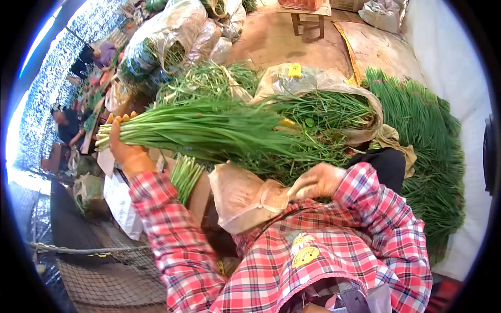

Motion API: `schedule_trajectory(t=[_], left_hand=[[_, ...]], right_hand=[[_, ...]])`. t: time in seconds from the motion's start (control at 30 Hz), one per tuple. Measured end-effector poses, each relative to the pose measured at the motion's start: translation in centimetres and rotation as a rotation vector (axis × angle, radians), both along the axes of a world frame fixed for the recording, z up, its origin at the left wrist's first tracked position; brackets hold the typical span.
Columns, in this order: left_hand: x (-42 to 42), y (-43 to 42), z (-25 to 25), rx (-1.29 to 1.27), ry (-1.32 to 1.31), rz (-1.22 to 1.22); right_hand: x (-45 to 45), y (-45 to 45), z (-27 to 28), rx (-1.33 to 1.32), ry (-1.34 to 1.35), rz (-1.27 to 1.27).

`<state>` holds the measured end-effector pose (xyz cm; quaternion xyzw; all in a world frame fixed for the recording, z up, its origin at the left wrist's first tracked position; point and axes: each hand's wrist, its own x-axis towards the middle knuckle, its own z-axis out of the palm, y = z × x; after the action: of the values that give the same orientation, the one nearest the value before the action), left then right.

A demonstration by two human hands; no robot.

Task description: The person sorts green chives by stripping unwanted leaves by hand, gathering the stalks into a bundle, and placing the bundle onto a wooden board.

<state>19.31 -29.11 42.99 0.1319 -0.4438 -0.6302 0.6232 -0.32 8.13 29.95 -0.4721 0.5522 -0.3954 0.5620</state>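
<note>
My left hand, in an orange glove, grips a big bunch of long green stalks by its pale ends, the leaves stretching to the right. My right hand is in front of my body, by the edge of a beige cloth pouch; it is blurred and its fingers are hard to make out. Below the held bunch, another bundle of stalks lies with its pale ends up. Loose greens fill an open plastic bag beyond my right hand.
Long rows of green bunches lie at the right beside a white sheet. Stuffed plastic bags stand at the upper left. A small wooden stool is at the top. Netting hangs lower left; people are at far left.
</note>
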Motion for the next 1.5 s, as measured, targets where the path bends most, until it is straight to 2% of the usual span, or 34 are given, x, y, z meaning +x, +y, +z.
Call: schedule_trajectory(t=[0.03, 0.1, 0.17, 0.23, 0.3, 0.33, 0.37, 0.43, 0.5, 0.53, 0.57, 0.63, 0.7, 0.73, 0.77, 0.83, 0.9, 0.93, 0.97, 1.03, 1.07, 1.17, 1.2, 1.23, 1.3, 1.37, 1.4, 1.43, 1.5], left_hand=[[-0.8, 1.0, 0.0, 0.004, 0.036, -0.03], [-0.9, 1.6, 0.5, 0.025, -0.029, -0.054], [-1.5, 2.7, 1.6, 0.013, -0.038, -0.195], [-1.8, 3.9, 2.2, 0.008, -0.039, -0.155], [-2.3, 5.4, 2.4, -0.055, -0.018, -0.198], [-2.5, 6.5, 2.4, -0.058, -0.014, -0.263], [-2.7, 6.4, 2.4, -0.06, -0.012, -0.262], [-3.3, 7.0, 2.2, -0.171, 0.025, -0.3], [-3.6, 8.4, 2.3, -0.173, 0.024, -0.322], [-3.7, 9.3, 2.4, -0.181, 0.008, -0.285], [-3.7, 9.7, 2.4, -0.189, -0.008, -0.249], [-1.6, 9.0, 3.3, -0.1, -0.019, -0.302], [2.2, 6.6, 3.9, -0.202, -0.032, -0.104], [5.0, 4.3, 4.3, -0.2, -0.039, -0.096], [7.8, 1.6, 4.5, -0.199, -0.05, -0.076], [9.5, 1.2, 4.6, -0.202, -0.055, -0.056], [9.2, 3.2, 4.7, -0.219, -0.018, 0.144], [8.4, 4.2, 4.7, -0.192, -0.012, 0.201], [8.7, 3.8, 4.6, -0.2, -0.012, 0.193], [8.3, 3.8, 4.4, -0.303, -0.001, 0.052], [8.0, 4.0, 4.1, -0.238, 0.015, 0.148], [8.2, 4.0, 3.7, -0.249, 0.042, 0.006], [8.2, 4.1, 3.4, -0.244, 0.032, 0.022], [7.8, 4.7, 3.4, -0.241, 0.033, 0.018], [6.7, 6.7, 3.3, -0.244, 0.064, -0.042], [6.0, 8.0, 3.2, -0.205, 0.071, -0.046], [6.0, 8.1, 3.2, -0.21, 0.075, -0.096], [5.9, 8.2, 3.1, -0.213, 0.082, -0.145], [5.7, 8.2, 3.2, -0.219, 0.083, -0.196]], right_hand=[[0.8, -0.2, -0.3, -0.104, -0.047, 0.004], [0.8, -0.8, 0.3, -0.151, -0.281, -0.07], [-0.6, -1.4, 1.4, -0.201, -0.345, -0.201], [-1.9, -2.4, 2.5, -0.375, -0.351, -0.329], [-2.2, -4.2, 5.1, -0.33, -0.213, -0.486], [-2.2, -5.5, 5.8, -0.395, -0.163, -0.495], [-1.8, -7.5, 6.3, -0.359, -0.019, -0.53], [-0.8, -10.4, 6.1, -0.456, 0.256, -0.561], [0.0, -12.3, 6.0, -0.535, 0.524, -0.462], [0.3, -13.2, 5.2, -0.574, 0.688, -0.51], [0.1, -13.3, 4.5, -0.571, 0.681, -0.505], [-0.7, -12.5, 3.0, -0.456, 0.783, -0.514], [-2.6, -11.3, -0.6, 0.024, 1.08, -0.001], [-2.8, -10.4, -4.7, 0.337, 1.26, 0.218], [-3.0, -8.6, -5.4, 0.333, 1.253, 0.223], [-3.8, -5.5, -5.1, 0.561, 1.136, 0.416], [-4.5, -3.7, -3.9, 0.398, 0.839, 0.254], [-4.3, -2.9, -2.1, 0.284, 0.593, 0.182], [-4.3, -2.3, -3.0, 0.174, 0.162, 0.064], [-3.6, -2.5, -1.6, 0.047, -0.147, -0.108], [-3.7, -3.1, -1.2, -0.03, -0.179, -0.141], [-3.8, -5.6, 1.4, -0.267, -0.132, -0.228], [-3.1, -6.6, 2.3, -0.295, -0.097, -0.323], [-3.1, -7.8, 2.5, -0.359, -0.067, -0.294], [-2.7, -11.5, 0.5, -0.278, 0.123, -0.377], [-2.9, -13.0, 0.8, -0.134, 0.316, -0.336], [-2.8, -13.1, 0.7, -0.181, 0.377, -0.349], [-2.8, -13.1, 0.7, -0.177, 0.379, -0.349], [-2.6, -13.0, 0.5, -0.173, 0.015, -0.253]])
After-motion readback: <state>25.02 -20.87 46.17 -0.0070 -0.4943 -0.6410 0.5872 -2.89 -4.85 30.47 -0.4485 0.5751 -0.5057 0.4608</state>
